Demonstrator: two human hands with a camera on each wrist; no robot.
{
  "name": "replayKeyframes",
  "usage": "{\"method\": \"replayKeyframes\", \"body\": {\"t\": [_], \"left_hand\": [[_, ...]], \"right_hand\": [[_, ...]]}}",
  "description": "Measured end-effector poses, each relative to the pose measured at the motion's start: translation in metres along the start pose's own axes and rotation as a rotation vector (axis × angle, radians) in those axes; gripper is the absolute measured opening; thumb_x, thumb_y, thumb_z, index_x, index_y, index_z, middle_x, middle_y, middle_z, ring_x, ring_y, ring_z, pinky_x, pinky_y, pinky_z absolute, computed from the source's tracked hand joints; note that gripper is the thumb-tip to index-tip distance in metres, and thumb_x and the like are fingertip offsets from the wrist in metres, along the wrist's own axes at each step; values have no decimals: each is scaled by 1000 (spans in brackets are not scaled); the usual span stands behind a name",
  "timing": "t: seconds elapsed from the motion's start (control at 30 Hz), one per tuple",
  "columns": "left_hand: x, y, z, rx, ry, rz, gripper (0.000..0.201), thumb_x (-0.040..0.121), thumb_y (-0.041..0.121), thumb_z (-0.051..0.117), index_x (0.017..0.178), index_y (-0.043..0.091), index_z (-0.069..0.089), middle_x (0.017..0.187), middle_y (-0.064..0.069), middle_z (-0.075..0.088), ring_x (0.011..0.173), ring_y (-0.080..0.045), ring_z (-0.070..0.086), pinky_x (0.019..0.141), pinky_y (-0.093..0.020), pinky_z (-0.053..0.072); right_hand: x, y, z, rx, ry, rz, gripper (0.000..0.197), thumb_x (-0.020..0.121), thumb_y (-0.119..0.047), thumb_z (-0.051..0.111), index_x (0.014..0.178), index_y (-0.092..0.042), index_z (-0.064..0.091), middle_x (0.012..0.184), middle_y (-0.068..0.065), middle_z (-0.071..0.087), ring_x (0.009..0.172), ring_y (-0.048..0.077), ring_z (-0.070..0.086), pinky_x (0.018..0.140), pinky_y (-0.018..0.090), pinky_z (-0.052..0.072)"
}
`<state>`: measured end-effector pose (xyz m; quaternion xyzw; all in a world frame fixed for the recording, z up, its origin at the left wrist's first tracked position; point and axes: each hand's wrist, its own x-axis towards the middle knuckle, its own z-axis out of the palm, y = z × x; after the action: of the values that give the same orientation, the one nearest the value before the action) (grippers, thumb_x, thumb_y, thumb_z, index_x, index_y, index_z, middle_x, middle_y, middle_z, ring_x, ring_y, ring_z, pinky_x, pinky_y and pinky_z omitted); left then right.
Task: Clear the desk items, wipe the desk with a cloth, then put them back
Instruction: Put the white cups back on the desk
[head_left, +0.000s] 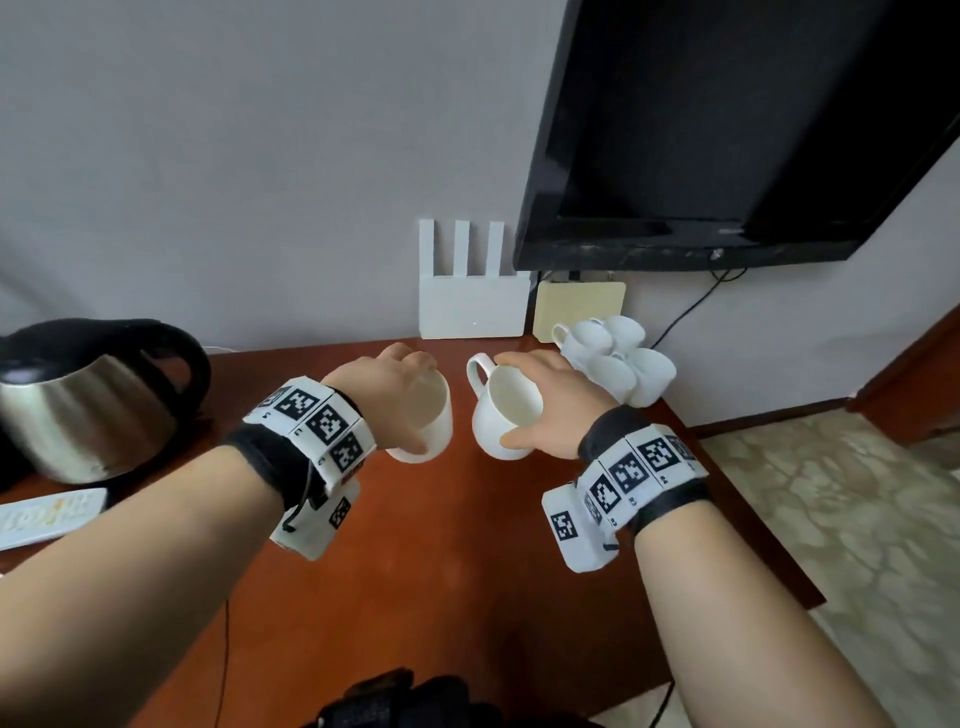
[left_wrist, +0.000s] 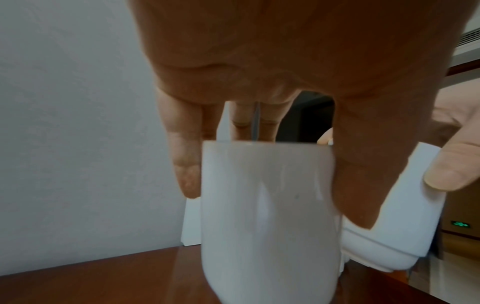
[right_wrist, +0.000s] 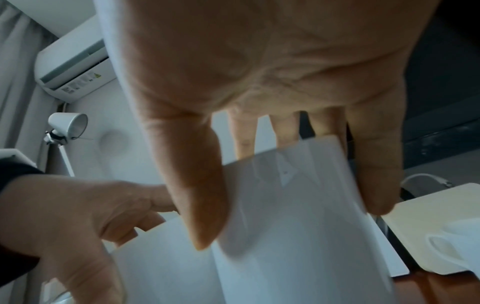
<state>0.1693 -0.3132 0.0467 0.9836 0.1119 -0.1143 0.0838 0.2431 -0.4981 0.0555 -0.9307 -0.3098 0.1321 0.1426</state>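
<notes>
The left hand (head_left: 395, 387) grips one white mug (head_left: 426, 415) from above, fingers (left_wrist: 185, 164) curled over its rim; the right hand (head_left: 550, 400) holds a second mug (head_left: 506, 415) likewise. Both mugs hang side by side, nearly touching, over the counter (head_left: 441, 561), with four more cups (head_left: 618, 358) clustered just far-right of the right hand.

Two plain white ceramic mugs, both empty, are held above the reddish-brown tabletop (head_left: 467, 545) near its far edge. The left mug (head_left: 426, 415) is gripped from above at the rim and hangs upright — its handle hidden. The right mug (head_left: 506, 413) is gripped the same way, tilted, its handle pointing toward the far edge. A cluster of white mugs (head_left: 618, 364) sits at the far right corner. A steel kettle (head_left: 88, 410) with a black handle stands at the left edge, a white remote (head_left: 47, 514) just beside it.
</notes>
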Motion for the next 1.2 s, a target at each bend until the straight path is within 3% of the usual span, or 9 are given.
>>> {"method": "replayKeyframes", "body": {"t": [0.2,0.47,0.6,0.9,1.2], "left_hand": [[40,50,7,-3,-4,-14,90,71,43,75,144,30,23,144,6,30,118,-26,52,96,-39,48],[85,143,33,-82,7,-93,88,74,43,73,145,31,21,143,5,31,122,-26,48,97,-35,47],[103,184,49,-125,21,-119,88,74,43,73,144,32,21,144,6,30,124,-25,45,98,-36,46],[135,253,82,-119,-67,-116,86,74,42,71,143,30,21,142,6,26,123,-25,42,95,-39,48],[160,291,105,-93,-134,-126,86,72,41,74,142,24,26,136,0,26,114,-26,48,87,-34,51]], "right_hand": [[18,67,-12,-6,-37,-50,82,68,-32,75,136,-40,29,139,-4,36,120,21,47,94,35,44],[35,181,-36,-68,-149,-103,85,70,-32,74,140,-39,26,147,-6,28,131,20,37,101,34,39],[37,229,-42,-47,-176,-80,84,73,-29,73,141,-38,24,148,-6,23,130,22,37,101,39,42],[39,306,-31,-26,-213,6,82,73,-23,72,139,-37,27,145,-6,18,116,25,49,90,34,48],[59,343,-17,-52,-255,33,82,72,-27,72,139,-38,26,142,-5,23,108,25,53,76,29,43]]}}
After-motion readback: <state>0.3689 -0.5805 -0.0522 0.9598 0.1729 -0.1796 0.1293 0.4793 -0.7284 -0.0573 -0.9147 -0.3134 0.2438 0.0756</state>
